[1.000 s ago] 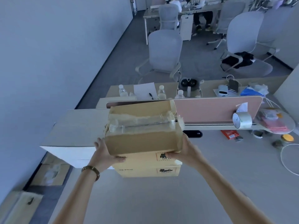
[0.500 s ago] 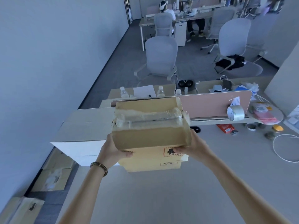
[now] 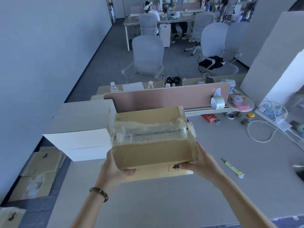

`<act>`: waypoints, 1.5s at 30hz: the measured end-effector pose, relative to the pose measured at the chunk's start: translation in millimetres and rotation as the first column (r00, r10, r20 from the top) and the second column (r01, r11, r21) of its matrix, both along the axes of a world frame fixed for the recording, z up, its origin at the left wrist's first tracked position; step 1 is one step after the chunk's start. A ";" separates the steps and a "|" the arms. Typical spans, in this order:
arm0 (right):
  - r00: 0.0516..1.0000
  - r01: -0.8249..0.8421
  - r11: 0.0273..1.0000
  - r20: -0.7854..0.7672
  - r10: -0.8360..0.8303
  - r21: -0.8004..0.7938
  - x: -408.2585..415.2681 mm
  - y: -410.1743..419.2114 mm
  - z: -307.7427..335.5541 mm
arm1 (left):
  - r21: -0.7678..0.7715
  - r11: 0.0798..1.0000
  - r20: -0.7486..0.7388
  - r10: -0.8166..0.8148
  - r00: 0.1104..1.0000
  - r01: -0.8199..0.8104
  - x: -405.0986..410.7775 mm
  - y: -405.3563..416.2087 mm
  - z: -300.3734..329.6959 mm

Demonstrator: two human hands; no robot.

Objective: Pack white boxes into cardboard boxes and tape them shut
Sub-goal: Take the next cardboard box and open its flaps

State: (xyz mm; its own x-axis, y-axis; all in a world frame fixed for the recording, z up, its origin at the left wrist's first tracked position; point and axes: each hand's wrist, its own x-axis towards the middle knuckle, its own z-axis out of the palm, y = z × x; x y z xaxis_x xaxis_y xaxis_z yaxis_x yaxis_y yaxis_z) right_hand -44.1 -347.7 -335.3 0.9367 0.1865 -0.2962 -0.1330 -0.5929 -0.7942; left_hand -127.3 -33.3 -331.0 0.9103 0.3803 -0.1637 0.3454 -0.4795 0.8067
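Note:
A taped-shut cardboard box (image 3: 153, 137) is held up over the desk, clear tape wrinkled across its top seam. My left hand (image 3: 113, 168) grips its lower left corner, thumb under the front edge. My right hand (image 3: 200, 162) grips its lower right corner. Just below it shows the front of a second cardboard box (image 3: 161, 173) with a printed label. White boxes (image 3: 82, 129) are stacked at the desk's left end, right beside the held box. A roll of clear tape (image 3: 217, 102) sits on the ledge of the pink divider.
A yellow-green utility knife (image 3: 232, 168) lies on the desk (image 3: 164, 203) to the right. A red packet (image 3: 209, 117), small jars and white cables lie at the far right. Flattened cardboard (image 3: 39, 175) lies on the floor at left. Office chairs stand beyond the pink divider (image 3: 164, 101).
The view has tilted and shifted, so more of the desk's right side shows. The held box sits lower against the box beneath, hiding more of its front. Both hands keep their grip.

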 end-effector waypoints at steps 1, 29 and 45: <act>1.000 0.002 1.000 -0.008 -0.002 0.003 -6.3 -3.3 -1.1 | 0.008 1.000 0.003 -0.003 1.000 0.003 -4.9 -2.6 -0.7; 0.991 -0.007 1.000 -0.133 0.005 -0.016 -102.4 -42.3 -71.0 | 0.001 1.000 -0.135 0.017 0.991 -0.017 -102.6 -47.4 -69.1; 0.961 -0.049 0.999 -0.273 0.045 -0.009 -97.4 -29.5 -130.9 | -0.037 0.999 -0.300 -0.048 0.953 0.038 -93.2 -39.1 -141.1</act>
